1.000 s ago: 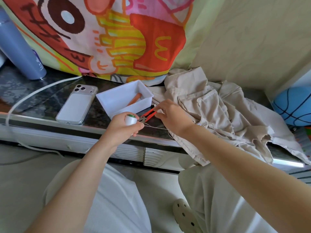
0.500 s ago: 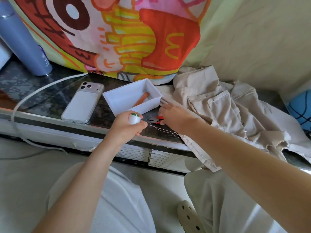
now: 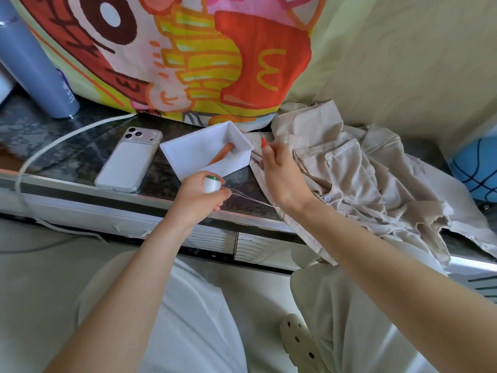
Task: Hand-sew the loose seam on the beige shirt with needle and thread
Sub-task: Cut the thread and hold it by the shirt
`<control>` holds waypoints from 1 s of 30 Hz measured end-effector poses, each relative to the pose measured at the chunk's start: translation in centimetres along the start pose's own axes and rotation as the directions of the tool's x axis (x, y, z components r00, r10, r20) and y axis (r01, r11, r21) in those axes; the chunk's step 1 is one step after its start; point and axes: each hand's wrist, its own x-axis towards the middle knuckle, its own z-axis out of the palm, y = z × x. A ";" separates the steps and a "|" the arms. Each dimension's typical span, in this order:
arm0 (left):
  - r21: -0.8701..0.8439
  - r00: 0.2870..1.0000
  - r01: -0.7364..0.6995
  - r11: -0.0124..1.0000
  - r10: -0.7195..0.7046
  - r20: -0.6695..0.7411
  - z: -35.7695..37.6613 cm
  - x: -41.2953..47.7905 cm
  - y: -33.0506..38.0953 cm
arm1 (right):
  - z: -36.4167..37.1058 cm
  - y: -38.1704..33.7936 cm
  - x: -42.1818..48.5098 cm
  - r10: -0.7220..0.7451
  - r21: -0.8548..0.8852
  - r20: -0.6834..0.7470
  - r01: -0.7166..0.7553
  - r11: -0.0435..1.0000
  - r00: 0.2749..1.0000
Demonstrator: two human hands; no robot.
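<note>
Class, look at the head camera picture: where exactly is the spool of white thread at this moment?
The spool of white thread is held in the left hand, left of centre, just in front of the white tray and right of the phone.

A phone (image 3: 128, 160) is laid at nine o'clock of the tray (image 3: 172, 150). The shirt (image 3: 363, 179) is spread at three o'clock of it. A bottle (image 3: 35, 65) is stood at ten o'clock.

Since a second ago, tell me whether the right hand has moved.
Yes. The right hand, gripping the red-handled snips, went from in front of the white tray to beside its right end, over the shirt.
</note>
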 end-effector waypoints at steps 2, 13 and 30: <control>0.002 1.000 -0.002 1.000 0.002 -0.003 0.0 0.2 -0.1 | 0.4 0.4 -0.4 0.086 0.000 0.104 -0.086 0.996 0.991; 0.033 0.999 -0.009 0.999 0.007 0.041 0.3 0.5 0.1 | 0.7 1.8 -0.4 0.302 -0.162 0.326 -0.261 0.952 0.896; 0.121 0.999 -0.044 0.992 0.043 0.009 1.1 1.9 -1.2 | -0.2 4.8 2.7 0.316 -0.303 0.138 -0.264 0.916 0.939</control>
